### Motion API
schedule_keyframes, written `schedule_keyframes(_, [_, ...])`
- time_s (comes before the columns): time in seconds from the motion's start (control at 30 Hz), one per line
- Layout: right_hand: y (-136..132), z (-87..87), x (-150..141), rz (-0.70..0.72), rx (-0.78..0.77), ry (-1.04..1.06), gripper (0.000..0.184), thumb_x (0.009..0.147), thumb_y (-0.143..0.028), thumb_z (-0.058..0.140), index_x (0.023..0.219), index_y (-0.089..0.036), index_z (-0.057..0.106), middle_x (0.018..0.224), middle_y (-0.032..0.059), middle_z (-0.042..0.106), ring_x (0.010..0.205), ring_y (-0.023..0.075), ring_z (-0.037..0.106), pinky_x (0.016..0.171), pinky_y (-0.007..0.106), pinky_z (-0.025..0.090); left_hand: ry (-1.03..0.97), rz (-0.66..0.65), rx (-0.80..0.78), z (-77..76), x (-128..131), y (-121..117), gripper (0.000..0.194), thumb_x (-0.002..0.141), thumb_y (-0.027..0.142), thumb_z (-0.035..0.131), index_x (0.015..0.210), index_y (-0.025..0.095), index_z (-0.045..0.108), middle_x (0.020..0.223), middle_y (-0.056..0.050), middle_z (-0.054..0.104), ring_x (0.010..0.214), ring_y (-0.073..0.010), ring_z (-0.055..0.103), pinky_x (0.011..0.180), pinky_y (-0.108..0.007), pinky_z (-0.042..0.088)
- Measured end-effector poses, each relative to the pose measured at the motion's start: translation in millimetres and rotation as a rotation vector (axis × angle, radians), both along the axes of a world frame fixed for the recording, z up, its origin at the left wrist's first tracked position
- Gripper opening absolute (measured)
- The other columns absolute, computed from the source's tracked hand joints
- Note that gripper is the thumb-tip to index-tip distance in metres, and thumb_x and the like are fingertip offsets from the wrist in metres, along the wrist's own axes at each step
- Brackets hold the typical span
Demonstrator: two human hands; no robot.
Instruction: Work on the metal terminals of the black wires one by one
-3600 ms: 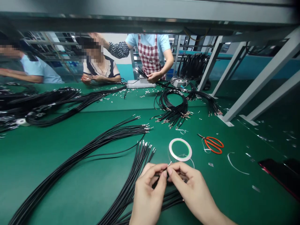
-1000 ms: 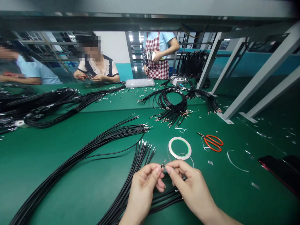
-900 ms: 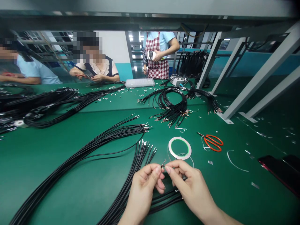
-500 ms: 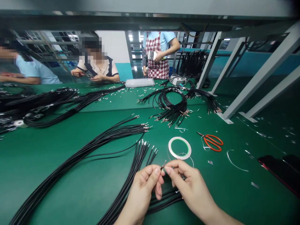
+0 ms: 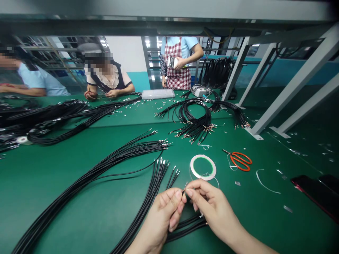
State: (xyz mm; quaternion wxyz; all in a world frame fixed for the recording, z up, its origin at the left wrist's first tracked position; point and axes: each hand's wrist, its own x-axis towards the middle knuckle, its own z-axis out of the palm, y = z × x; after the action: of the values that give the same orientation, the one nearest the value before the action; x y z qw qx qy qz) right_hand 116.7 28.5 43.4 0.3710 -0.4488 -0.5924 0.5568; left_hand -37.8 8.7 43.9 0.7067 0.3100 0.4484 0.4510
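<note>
My left hand [image 5: 168, 204] is closed in a pinch around a thin black cable [image 5: 183, 192] just below its stripped end. Against that same end my right hand [image 5: 209, 203] closes thumb and forefinger; whether a bit of tape is between them is too small to tell. A white scrap shows under the right hand. Just beyond the hands lies a roll of narrow white tape [image 5: 194, 173] with a green inner ring. A bundle of black cables [image 5: 147, 201] with silvery tips runs left of my left hand, and more cables [image 5: 185, 229] pass beneath both hands.
Orange-handled scissors [image 5: 241, 161] lie right of the tape. A larger cable bundle [image 5: 87, 176] stretches across the left, and coiled cables [image 5: 182, 114] sit farther back. Grey metal legs [image 5: 286, 88] stand at right. Several people are across the green table [image 5: 66, 208].
My fingers have shifted slightly at the cable end, which now shows less between them. Across the table, the seated person's head and hands have lowered.
</note>
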Motion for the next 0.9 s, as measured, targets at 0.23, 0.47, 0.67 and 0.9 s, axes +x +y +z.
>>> schedule_keyframes(0.23, [3.6, 1.0, 1.0, -0.003, -0.007, -0.022, 0.025, 0.094, -0.04, 0.053, 0.092, -0.018, 0.064, 0.06, -0.0047, 0.05, 0.055, 0.0111, 0.046, 0.049, 0.021, 0.032, 0.12, 0.051, 0.09, -4.3, -1.0, 2.1, 0.028, 0.084, 0.041, 0.067, 0.075, 0.014, 0.061, 0.054, 0.006, 0.048, 0.041, -0.0033, 0.029, 0.04, -0.015, 0.026])
schedule_keyframes(0.47, [2.9, 1.4, 0.1, -0.032, 0.094, -0.077, 0.022, 0.094, -0.036, 0.054, 0.087, -0.019, 0.066, 0.075, 0.0, 0.059, 0.067, 0.0147, 0.055, 0.06, 0.024, 0.042, 0.227, 0.124, 0.139, -6.2, -0.3, 3.7, 0.03, 0.083, 0.043, 0.067, 0.075, 0.015, 0.061, 0.056, 0.005, 0.05, 0.045, -0.0053, 0.036, 0.044, -0.016, 0.032])
schedule_keyframes(0.67, [1.8, 2.3, -1.0, -0.033, 0.175, -0.003, 0.016, 0.093, -0.028, 0.056, 0.083, -0.02, 0.066, 0.097, 0.0047, 0.061, 0.091, 0.0187, 0.061, 0.073, 0.025, 0.051, 0.286, 0.159, 0.167, -6.4, 1.6, 5.0, 0.031, 0.081, 0.045, 0.068, 0.075, 0.015, 0.061, 0.056, 0.005, 0.051, 0.047, -0.0069, 0.042, 0.046, -0.016, 0.035])
schedule_keyframes(0.9, [0.8, 3.3, -0.8, -0.031, 0.156, 0.004, 0.014, 0.093, -0.024, 0.055, 0.086, -0.019, 0.066, 0.088, 0.0026, 0.068, 0.081, 0.0165, 0.065, 0.074, 0.025, 0.051, 0.227, 0.116, 0.157, -9.4, 2.4, 3.1, 0.03, 0.085, 0.043, 0.063, 0.077, 0.014, 0.06, 0.057, 0.004, 0.054, 0.042, -0.0056, 0.04, 0.043, -0.017, 0.034])
